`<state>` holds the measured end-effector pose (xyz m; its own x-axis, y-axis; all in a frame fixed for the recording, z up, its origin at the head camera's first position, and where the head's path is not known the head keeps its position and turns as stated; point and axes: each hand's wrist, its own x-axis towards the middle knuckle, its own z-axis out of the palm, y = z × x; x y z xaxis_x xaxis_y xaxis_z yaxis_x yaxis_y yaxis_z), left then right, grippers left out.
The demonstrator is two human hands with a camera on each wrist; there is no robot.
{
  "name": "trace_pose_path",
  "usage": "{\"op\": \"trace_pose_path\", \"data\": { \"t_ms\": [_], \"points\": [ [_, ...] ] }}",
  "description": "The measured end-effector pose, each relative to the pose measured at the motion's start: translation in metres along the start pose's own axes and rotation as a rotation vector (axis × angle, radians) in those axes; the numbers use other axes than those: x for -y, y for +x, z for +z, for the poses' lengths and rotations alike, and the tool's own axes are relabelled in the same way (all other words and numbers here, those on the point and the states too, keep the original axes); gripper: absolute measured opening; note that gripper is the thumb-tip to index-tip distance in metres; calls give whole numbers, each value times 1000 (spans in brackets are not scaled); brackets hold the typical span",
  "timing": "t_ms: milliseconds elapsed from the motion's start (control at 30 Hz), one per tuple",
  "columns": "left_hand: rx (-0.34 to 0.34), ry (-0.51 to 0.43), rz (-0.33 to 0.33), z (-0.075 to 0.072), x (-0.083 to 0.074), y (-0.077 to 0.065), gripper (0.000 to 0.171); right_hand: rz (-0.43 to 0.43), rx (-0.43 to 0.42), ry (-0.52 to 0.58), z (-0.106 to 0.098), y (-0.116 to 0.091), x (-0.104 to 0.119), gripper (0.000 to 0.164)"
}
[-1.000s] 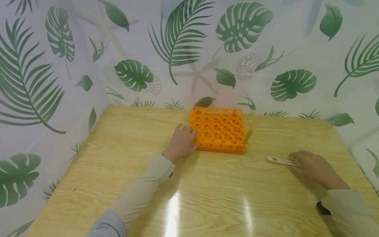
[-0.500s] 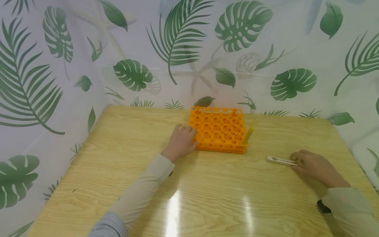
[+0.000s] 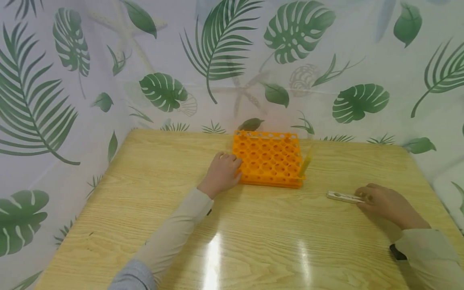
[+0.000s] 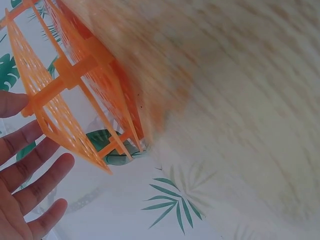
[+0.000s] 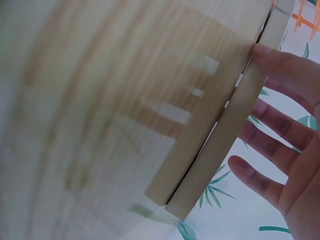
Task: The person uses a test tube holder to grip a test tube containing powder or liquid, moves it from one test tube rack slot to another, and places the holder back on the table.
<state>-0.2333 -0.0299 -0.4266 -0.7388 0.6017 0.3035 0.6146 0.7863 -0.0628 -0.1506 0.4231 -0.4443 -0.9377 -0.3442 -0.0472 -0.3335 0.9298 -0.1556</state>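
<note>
An orange test tube rack (image 3: 266,159) with rows of round holes stands at the back middle of the table. At its left end, my left hand (image 3: 222,173) grips the rack's edge. In the left wrist view the thumb (image 4: 12,103) lies on the rack's corner and the other fingers spread behind it. A yellow, slim tube (image 3: 305,162) leans upright at the rack's front right corner. To the right, my right hand (image 3: 386,203) pinches one end of a wooden clothespin (image 3: 342,196), which points left. The right wrist view has the thumb (image 5: 267,55) against the clothespin's side.
The glossy wood-grain table (image 3: 268,233) ends at a leaf-printed wall covering (image 3: 210,100) behind and at both sides. Light reflections show near the table's front. A black band (image 3: 397,252) shows at the right sleeve.
</note>
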Motion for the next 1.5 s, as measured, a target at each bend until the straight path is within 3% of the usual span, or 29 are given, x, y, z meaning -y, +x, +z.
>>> {"op": "trace_pose_path", "data": {
  "t_ms": [533, 1267, 1500],
  "points": [
    [60, -21, -10, 0, 0, 1, 22, 10, 80, -8, 2, 5, -4, 24],
    [37, -47, -20, -1, -2, 0, 21, 53, 73, 20, -11, 1, -7, 18],
    [67, -52, -34, -3, -3, 0, 21, 41, 13, 21, -23, 0, -15, 17]
  ]
}}
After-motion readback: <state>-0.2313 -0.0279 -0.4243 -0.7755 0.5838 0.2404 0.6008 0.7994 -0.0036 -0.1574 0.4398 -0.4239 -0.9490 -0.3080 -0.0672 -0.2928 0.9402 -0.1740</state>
